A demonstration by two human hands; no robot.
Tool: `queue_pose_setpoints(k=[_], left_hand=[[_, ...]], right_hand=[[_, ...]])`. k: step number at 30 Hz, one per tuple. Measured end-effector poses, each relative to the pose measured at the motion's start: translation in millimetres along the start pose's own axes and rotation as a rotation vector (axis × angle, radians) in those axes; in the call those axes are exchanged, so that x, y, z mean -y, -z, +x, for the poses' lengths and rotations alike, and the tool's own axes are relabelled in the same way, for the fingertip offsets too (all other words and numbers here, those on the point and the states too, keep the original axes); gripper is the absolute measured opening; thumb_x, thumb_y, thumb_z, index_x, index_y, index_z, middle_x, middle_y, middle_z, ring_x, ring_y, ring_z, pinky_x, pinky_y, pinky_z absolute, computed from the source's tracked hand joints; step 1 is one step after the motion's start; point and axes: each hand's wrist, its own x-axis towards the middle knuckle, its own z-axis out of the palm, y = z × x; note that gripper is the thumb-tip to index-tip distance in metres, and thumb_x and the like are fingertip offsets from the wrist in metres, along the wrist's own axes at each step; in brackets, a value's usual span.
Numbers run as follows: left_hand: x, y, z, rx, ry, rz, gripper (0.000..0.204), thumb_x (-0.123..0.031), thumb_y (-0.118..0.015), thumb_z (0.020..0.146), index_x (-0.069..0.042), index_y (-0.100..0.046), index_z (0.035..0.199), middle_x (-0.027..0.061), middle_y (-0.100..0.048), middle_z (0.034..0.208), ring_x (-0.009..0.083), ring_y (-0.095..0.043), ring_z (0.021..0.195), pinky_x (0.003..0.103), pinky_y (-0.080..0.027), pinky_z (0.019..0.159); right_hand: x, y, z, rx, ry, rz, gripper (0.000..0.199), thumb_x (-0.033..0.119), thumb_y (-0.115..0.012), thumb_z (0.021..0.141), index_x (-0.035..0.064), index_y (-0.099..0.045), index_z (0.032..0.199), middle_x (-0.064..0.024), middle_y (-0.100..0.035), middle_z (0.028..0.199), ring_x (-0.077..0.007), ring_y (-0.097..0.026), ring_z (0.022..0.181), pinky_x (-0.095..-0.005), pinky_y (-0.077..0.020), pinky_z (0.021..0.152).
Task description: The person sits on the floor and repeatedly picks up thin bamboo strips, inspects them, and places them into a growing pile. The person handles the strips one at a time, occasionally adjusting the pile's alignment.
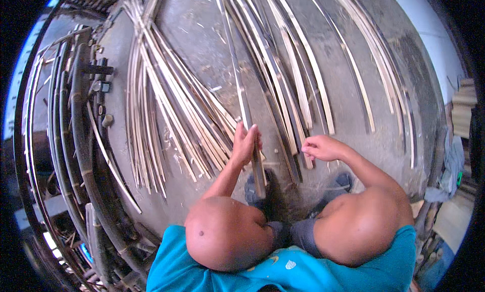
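Concrete floor (pixel 202 34) strewn with split bamboo, a person squatting over it.
Left hand (pixel 246 143) is wrapped around one long bamboo strip (pixel 241 97) running away ahead; right hand (pixel 321 147) is loosely curled beside it, holding nothing I can see. Two fanned heaps of slats (pixel 166 110) flank the hands, too many to count.

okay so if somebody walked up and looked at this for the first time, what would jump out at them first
Most striking are the pale split bamboo strips fanned across the grey concrete floor, with more long strips spread to the right. At the centre, the left hand grips one long bamboo slat that runs away up the picture, while the right hand is curled just beside it. Dark whole bamboo poles are stacked along the left edge.
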Motion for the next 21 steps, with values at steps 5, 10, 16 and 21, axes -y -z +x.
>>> queue_pose_setpoints(k=[5,10,16,21], left_hand=[[-25,38,-29,-0.054,0.055,-0.036,0.022,-0.031,-0.051,0.1,-0.011,-0.042,0.1,0.0011,-0.049,0.069,0.0104,-0.047,0.048,0.026,-0.04,0.041],[-18,69,-77,-0.119,0.043,0.072,0.021,-0.027,-0.053,0.099,-0.009,-0.042,0.094,-0.0004,-0.045,0.061,0.0106,-0.043,0.044,0.027,-0.037,0.037],[-21,98,-126,-0.19,0.133,0.217,0.023,-0.024,-0.058,0.096,-0.008,-0.042,0.095,0.0003,-0.046,0.06,0.0105,-0.043,0.043,0.028,-0.038,0.037],[-17,105,-156,-0.213,0.176,0.14,0.023,-0.025,-0.059,0.096,-0.008,-0.044,0.095,0.0005,-0.047,0.061,0.0106,-0.045,0.045,0.028,-0.039,0.039]], right_hand=[[92,69,17,-0.001,0.228,-0.659,0.031,0.033,-0.055,0.09,0.005,-0.067,0.096,-0.0201,-0.069,0.089,-0.0385,-0.066,0.085,-0.0473,-0.0517,0.078],[188,95,96,0.002,0.258,-1.003,0.028,0.029,-0.059,0.082,0.0033,-0.07,0.088,-0.0216,-0.068,0.09,-0.0385,-0.065,0.088,-0.0471,-0.0517,0.081],[198,30,251,-0.525,0.441,-0.295,0.041,0.038,-0.066,0.084,0.0016,-0.064,0.102,-0.0159,-0.069,0.09,-0.0323,-0.066,0.082,-0.043,-0.0521,0.076],[192,-47,302,-0.458,0.316,0.52,0.032,0.03,-0.071,0.086,0.0025,-0.058,0.096,-0.0092,-0.064,0.08,-0.0167,-0.063,0.064,-0.032,-0.0534,0.057]])
